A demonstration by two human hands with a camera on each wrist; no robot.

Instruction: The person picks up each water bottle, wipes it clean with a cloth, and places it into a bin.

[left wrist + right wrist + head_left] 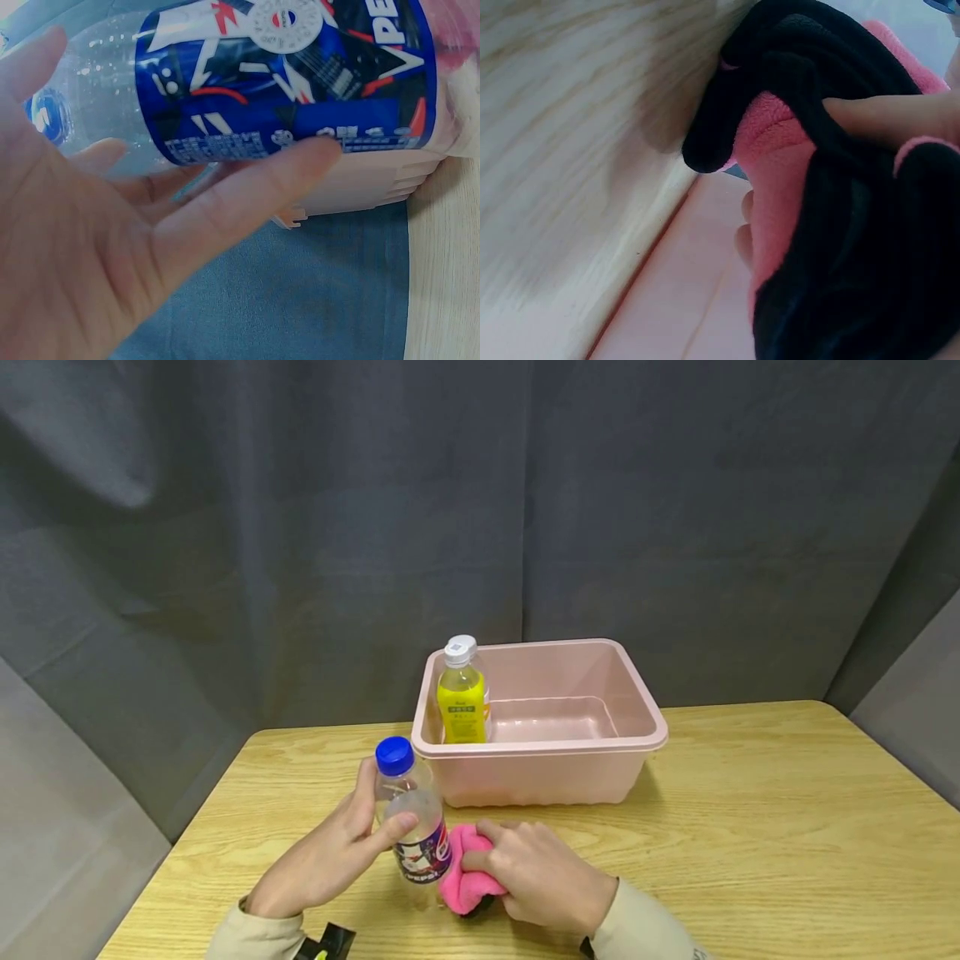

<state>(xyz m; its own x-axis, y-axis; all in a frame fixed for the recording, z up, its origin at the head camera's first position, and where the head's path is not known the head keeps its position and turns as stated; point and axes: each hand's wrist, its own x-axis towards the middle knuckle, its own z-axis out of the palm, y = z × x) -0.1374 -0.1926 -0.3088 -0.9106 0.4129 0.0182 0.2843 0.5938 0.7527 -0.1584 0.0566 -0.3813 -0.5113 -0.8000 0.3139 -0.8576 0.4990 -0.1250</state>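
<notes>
A clear plastic Pepsi bottle (423,852) with a blue cap tilts slightly above the table, in front of the tub's left corner. My left hand (330,852) grips it around the upper body, thumb across the front; the label (285,82) fills much of the left wrist view. Bunched in my right hand (543,868) is a pink and black cloth (468,872), held against or close beside the bottle's lower right side. Its dark face (855,225) shows in the right wrist view, where the bottle is mostly hidden.
Behind the hands stands a pink plastic tub (540,777). Inside its left end, a bottle with a yellow label (462,706) and a white cap stands in front of another white-capped bottle. Wooden table (765,827) extends to the right; a dark curtain (675,527) hangs behind.
</notes>
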